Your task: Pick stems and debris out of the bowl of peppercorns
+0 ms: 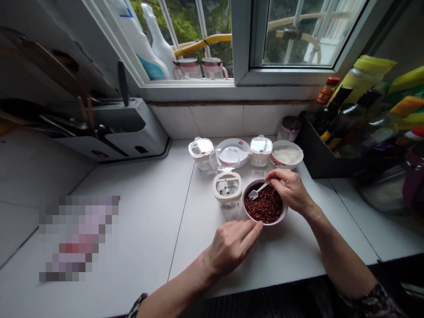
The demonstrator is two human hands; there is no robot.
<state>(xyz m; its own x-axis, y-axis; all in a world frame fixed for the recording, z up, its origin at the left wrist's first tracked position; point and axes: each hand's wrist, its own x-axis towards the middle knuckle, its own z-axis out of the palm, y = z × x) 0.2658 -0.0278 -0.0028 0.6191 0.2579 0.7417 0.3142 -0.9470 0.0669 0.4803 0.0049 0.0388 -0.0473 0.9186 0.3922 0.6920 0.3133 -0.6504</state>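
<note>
A bowl (285,213) full of dark red peppercorns (268,206) stands on the white counter. My right hand (291,187) pinches the handle of a small white spoon (254,194), whose scoop rests on the peppercorns. My left hand (233,245) is at the bowl's near rim, its fingers closed on the edge. Just left of the bowl stands a clear jar (227,190) with a white collar, its transparent lid raised at the back and a few peppercorns visible inside.
Behind are two lidded jars (201,149) (261,150), a bowl of white powder (232,153) and another white-filled bowl (286,154). A utensil holder (132,128) stands back left, a dark bottle rack (318,154) at right. A blurred patch (81,238) covers something on the left counter.
</note>
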